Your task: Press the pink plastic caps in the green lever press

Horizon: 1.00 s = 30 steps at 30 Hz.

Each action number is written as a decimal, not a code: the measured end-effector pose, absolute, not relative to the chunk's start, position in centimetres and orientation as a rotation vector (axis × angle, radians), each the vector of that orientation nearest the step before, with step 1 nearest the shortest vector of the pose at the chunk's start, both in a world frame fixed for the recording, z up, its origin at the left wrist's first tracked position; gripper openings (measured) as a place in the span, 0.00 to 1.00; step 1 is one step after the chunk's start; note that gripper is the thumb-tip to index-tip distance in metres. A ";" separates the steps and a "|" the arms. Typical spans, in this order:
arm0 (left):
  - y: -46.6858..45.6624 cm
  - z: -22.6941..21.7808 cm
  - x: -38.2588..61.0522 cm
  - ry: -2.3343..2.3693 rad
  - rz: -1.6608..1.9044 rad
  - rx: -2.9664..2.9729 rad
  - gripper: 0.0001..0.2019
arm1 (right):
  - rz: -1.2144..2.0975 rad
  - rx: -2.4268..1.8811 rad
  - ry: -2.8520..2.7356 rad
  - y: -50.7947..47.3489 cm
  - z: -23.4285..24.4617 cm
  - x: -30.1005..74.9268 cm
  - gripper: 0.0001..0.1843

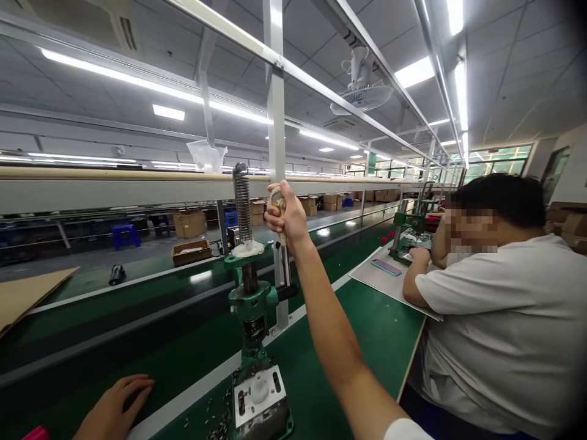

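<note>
A green hand press [253, 299] stands on the green bench in front of me, with a coil spring [242, 205] on top and a white base plate [259, 392] below. My right hand [285, 215] is raised and closed around the press's lever handle [280, 235] at the top of its travel. My left hand [114, 408] lies flat on the bench edge at the lower left, fingers stretched out, holding nothing. A small white part [260, 385] sits on the base plate.
Small dark pieces [215, 421] lie scattered by the press base. A green conveyor belt [137, 305] runs behind it. A co-worker in a white shirt [499, 324] sits at the right beside another green press [408, 229], with a phone [386, 266] on a grey mat. Cardboard boxes [191, 250] stand farther back.
</note>
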State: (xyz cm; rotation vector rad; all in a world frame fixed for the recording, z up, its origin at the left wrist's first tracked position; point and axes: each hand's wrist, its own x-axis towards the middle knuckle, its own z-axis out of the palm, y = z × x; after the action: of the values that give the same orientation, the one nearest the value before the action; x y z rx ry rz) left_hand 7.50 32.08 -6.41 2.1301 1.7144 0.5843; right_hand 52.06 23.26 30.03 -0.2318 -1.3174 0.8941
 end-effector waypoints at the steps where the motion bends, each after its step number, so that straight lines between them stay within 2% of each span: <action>1: 32.1 -6.5 7.5 1.722 0.606 2.100 0.29 | 0.895 -0.233 -1.317 23.3 30.0 52.0 0.18; 8: 31.5 -6.6 7.4 1.785 0.495 1.994 0.20 | 0.900 -0.232 -1.314 23.1 30.1 52.0 0.17; 16: 32.6 -7.1 6.3 1.808 0.557 1.827 0.29 | 0.912 -0.235 -1.280 22.7 30.3 51.7 0.16; 23: 32.5 -6.7 6.3 1.770 0.570 1.892 0.29 | 0.912 -0.224 -1.295 22.8 30.2 51.8 0.17; 30: 32.7 -7.3 6.1 1.802 0.609 1.836 0.33 | 0.916 -0.228 -1.298 22.8 30.1 51.8 0.17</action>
State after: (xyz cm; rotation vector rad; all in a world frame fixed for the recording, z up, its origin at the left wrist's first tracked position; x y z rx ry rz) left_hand 6.12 32.68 -7.30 1.8357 1.8024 0.6089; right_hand 51.79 22.77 30.09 -0.2281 -1.2984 0.9163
